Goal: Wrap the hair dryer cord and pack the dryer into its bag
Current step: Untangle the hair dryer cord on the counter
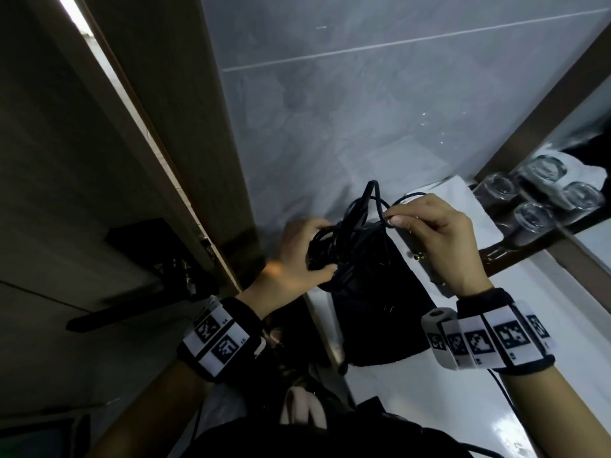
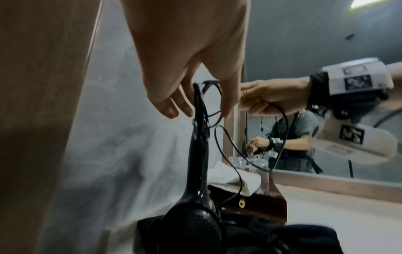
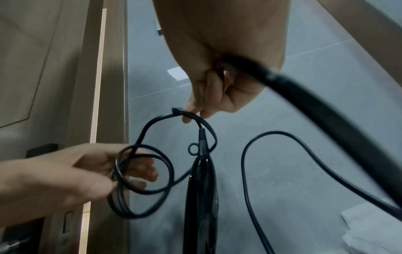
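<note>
From the head view, the left hand is curling round a bundle of cord coils against the dryer, which is standing handle-up over the black bag on the white table. The right hand is pinching a strand of cord just beside the handle tip. Glasses are sitting by the mirror.

From the left wrist, the left hand is reaching down with fingers loosely bent around the cord loops at the handle top; the dryer is resting head-down on the bag. The right hand is gripping the cord. A towel and a brown box are lying behind.

From the right wrist, the right hand is pinching the cord near the handle of the dryer, while the left hand is holding several coils between thumb and fingers.
</note>
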A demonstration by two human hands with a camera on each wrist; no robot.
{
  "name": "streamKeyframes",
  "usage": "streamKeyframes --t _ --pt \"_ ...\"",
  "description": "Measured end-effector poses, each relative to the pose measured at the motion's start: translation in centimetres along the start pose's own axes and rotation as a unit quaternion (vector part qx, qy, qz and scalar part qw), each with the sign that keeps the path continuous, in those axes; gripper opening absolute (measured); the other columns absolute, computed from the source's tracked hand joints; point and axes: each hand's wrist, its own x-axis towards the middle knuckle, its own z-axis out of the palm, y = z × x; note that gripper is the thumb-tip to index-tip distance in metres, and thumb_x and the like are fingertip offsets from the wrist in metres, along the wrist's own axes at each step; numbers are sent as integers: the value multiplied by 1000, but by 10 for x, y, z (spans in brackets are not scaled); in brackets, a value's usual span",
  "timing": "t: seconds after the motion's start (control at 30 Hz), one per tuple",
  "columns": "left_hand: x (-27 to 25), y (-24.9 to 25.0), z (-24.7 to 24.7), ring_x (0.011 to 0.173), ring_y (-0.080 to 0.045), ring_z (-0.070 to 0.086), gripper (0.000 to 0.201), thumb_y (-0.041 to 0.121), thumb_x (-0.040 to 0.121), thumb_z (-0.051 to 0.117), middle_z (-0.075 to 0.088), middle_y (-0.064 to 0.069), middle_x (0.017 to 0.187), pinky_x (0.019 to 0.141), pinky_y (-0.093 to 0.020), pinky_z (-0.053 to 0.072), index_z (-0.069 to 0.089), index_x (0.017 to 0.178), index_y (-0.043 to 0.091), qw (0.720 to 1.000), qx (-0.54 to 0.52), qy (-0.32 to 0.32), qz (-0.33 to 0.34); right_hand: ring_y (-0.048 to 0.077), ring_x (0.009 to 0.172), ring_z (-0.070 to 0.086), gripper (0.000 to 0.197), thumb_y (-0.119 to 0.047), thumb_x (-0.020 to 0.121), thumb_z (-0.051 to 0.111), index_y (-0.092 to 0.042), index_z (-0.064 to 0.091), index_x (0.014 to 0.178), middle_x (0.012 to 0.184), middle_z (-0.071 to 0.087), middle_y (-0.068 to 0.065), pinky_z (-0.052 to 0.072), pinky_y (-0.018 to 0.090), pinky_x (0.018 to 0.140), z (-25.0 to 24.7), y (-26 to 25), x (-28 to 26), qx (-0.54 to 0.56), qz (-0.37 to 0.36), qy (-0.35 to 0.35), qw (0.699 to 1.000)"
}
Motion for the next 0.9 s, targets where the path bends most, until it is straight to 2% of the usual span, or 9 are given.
streamKeyframes --t 0.07,0.13,0.3,0.37,0.43,0.53,0.67,0.8,0.9 --pt "2 9 -5 113 -12 44 52 7 74 75 45 15 111 96 -10 32 49 119 9 999 -48 23 -1 5 78 57 13 -7 84 66 -16 74 87 86 63 -3 44 23 67 4 -4 -2 1 -17 -24 1000" --pt "7 20 -5 109 -7 44 40 13 80 71 50 10 110 92 -7 32 55 116 9 999 -32 2 21 0 76 57 16 -9 88 62 -22 72 93 85 63 -12 40 14 69 9 -8 -4 -13 -19 -51 998" --pt "19 40 3 80 -25 62 19 7 93 51 64 -9 79 79 -31 47 59 109 2 997 -71 -14 -13 8 70 53 38 -13 80 72 -27 56 111 99 55 -7 44 21 73 20 -12 -6 -11 -5 -75 997" --pt "21 38 1 68 -28 57 16 -1 93 46 58 -8 67 73 -32 48 60 101 -4 994 -105 13 -28 9 63 48 49 -13 72 80 -31 53 108 104 49 -3 44 16 67 17 -10 -5 -42 -14 -56 997" --pt "21 36 -2 64 -25 51 17 -8 92 43 53 -4 62 69 -29 45 60 97 -8 990 -135 8 -36 9 62 49 37 -17 73 80 -27 58 101 100 48 -6 41 11 64 11 -8 -4 -102 -35 -32 994" --pt "17 35 -6 63 -18 46 17 -11 92 40 49 -4 62 69 -23 41 57 96 -11 978 -201 -18 -51 5 70 54 14 -30 79 73 -26 66 90 91 50 -13 43 18 66 9 -6 -6 -157 -66 -15 985" --pt "11 29 -9 67 -12 46 16 -5 93 42 49 1 64 78 -24 39 56 90 0 960 -265 -63 -62 1 72 51 19 -44 79 62 -28 67 87 89 54 -14 46 27 65 16 -5 -9 -209 -102 46 971" --pt "3 9 -13 72 -12 50 19 1 88 44 53 1 69 79 -19 42 56 84 14 930 -357 -80 -48 11 76 57 18 -29 79 63 -14 70 86 90 57 0 49 31 67 14 0 -6 -174 -152 86 969" --pt "-3 -10 -15 80 -16 55 19 -2 86 43 56 1 71 86 -23 44 54 83 13 922 -384 -31 -44 20 85 59 14 -21 81 69 -7 71 85 90 61 7 48 31 70 6 6 -2 -172 -162 64 969"
